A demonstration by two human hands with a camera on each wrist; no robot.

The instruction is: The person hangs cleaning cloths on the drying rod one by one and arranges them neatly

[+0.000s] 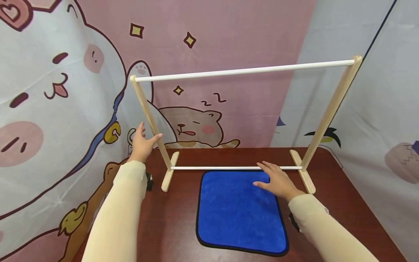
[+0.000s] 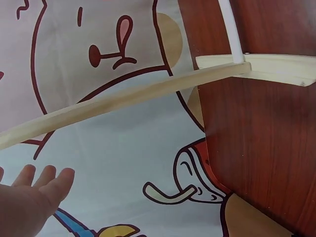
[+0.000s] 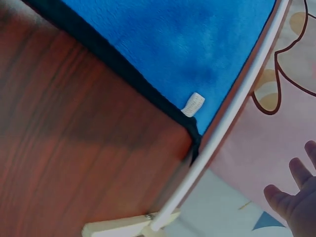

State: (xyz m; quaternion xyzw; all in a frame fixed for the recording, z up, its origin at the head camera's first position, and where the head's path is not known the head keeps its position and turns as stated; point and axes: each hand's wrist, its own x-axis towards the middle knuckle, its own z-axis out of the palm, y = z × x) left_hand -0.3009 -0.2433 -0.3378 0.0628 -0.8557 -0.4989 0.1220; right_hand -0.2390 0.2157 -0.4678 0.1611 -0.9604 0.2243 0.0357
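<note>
Pink and white cartoon-printed fabric [image 1: 245,32] hangs behind the dark reddish-brown wooden table [image 1: 176,222]. On it stands a rack [image 1: 245,70] w/ white round bars and pale wooden posts. A square blue plush cloth w/ black edging [image 1: 239,211] lies flat on the table, its far edge close along the thin white lower bar [image 1: 216,168]; can't tell if they touch. My left hand [image 1: 142,145] is beside the left post, fingers spread, holding nth. My right hand [image 1: 278,182] hovers by the cloth's far right corner, fingers also spread, w/o any hold. IMO, good rack handling needs light, even pressure at equal height on both posts, b/c it could tip; for the cloth, pinching two corners avoids creases.
</note>
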